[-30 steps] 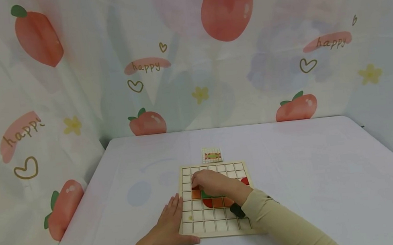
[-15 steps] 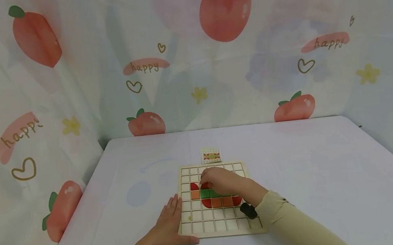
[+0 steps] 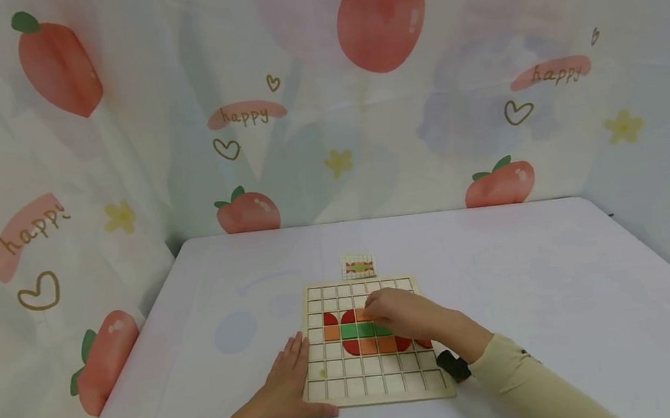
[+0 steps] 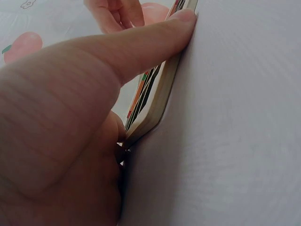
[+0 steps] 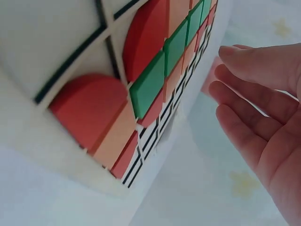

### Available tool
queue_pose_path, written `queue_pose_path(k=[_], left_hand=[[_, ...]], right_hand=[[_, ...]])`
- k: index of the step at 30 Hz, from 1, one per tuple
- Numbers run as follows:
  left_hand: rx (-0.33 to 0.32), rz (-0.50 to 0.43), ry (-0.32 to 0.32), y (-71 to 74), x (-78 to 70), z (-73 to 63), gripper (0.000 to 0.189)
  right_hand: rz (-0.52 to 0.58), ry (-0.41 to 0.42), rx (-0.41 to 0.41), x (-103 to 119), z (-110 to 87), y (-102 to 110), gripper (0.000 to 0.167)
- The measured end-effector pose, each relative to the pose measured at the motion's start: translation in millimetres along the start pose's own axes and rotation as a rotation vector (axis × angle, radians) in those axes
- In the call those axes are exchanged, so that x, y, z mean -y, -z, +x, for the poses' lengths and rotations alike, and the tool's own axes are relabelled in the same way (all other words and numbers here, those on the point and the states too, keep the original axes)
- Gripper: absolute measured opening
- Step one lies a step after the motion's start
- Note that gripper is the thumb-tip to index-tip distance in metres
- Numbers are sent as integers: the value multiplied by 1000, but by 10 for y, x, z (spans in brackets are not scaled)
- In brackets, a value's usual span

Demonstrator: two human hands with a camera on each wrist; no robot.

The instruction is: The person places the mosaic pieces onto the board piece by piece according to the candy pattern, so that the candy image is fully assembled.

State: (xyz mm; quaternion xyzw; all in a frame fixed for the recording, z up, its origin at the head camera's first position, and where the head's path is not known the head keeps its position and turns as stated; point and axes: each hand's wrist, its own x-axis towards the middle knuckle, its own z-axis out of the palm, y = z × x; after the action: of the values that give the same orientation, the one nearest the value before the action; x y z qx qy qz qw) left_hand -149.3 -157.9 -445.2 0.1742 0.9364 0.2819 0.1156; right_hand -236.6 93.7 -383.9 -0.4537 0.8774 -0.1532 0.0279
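Observation:
A wooden grid board (image 3: 381, 398) lies on the table with red, orange and green tiles set in its squares. My left hand (image 3: 283, 387) rests at the board's near-left corner, fingers along the left side, thumb on the front edge. Over the right half of the tile pattern hovers my right hand (image 3: 406, 315), hiding part of it. In the right wrist view, that hand (image 5: 263, 108) is apart from the board, fingers slightly bent, and nothing shows between thumb and fingers. Green tiles (image 3: 365, 329) form the middle row; a rounded red tile (image 5: 91, 110) sits by the board's side.
Just beyond the board's far edge lies a small card (image 3: 358, 266) printed with a coloured grid pattern. White cloth covers the table (image 3: 501, 252). A patterned curtain (image 3: 314, 135) stands behind and at the sides. A black strap piece (image 3: 453, 365) is at my right wrist.
My right hand has moved to the right across the board, uncovering red and orange tiles at the pattern's left end. The left hand stays in place.

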Motion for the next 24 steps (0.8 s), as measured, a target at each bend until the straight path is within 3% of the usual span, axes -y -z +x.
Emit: queue_pose_path(k=[12,24], left_hand=[[-9,10,-10,0,6,-6,121],[3,-2,-4,16,-11,-11,121]], right_hand=[[-10,-55,10,-37,-296,66,21],[16,-87,-10,-85,-595,137,16]])
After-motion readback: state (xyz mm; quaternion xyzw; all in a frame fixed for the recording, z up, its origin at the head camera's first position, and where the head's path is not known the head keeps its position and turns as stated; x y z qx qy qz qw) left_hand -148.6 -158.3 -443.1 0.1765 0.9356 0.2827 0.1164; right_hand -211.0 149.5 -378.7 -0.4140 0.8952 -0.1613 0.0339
